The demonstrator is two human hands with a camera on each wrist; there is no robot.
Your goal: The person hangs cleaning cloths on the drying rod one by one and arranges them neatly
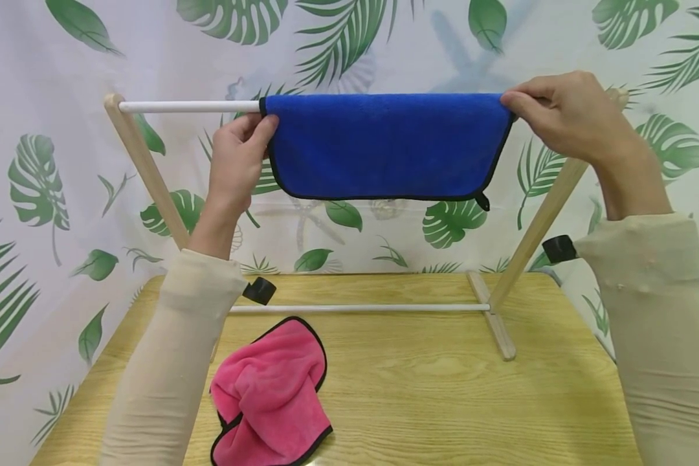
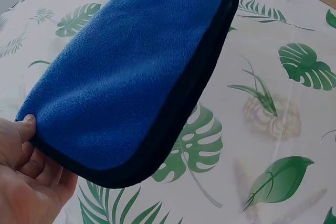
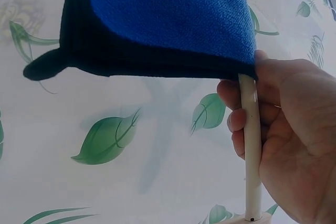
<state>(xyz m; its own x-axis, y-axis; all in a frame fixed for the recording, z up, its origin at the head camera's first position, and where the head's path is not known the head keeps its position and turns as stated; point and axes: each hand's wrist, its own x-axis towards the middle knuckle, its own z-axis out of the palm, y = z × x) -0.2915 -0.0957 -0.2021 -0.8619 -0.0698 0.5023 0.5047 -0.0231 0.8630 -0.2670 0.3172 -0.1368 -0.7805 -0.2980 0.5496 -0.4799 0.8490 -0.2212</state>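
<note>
A blue towel (image 1: 384, 149) with black edging hangs folded over the white upper rod (image 1: 186, 107) of a wooden rack. Its small black loop dangles at the lower right corner. My left hand (image 1: 235, 155) pinches the towel's left edge just under the rod, thumb in front. At the upper right corner, my right hand (image 1: 576, 113) pinches the cloth against the rod. In the right wrist view, fingers of that hand curl around the bare rod (image 3: 252, 129) beside the towel's edge. On the table, a crumpled pink towel (image 1: 279, 388) with black edging lies below my left forearm.
The rack's slanted wooden legs (image 1: 538, 223) stand at both sides, with a wooden foot (image 1: 501, 336) on the right. A lower white rod (image 1: 361, 308) runs just above the wood-grain table (image 1: 443, 401). Behind hangs a leaf-patterned curtain (image 1: 349, 239).
</note>
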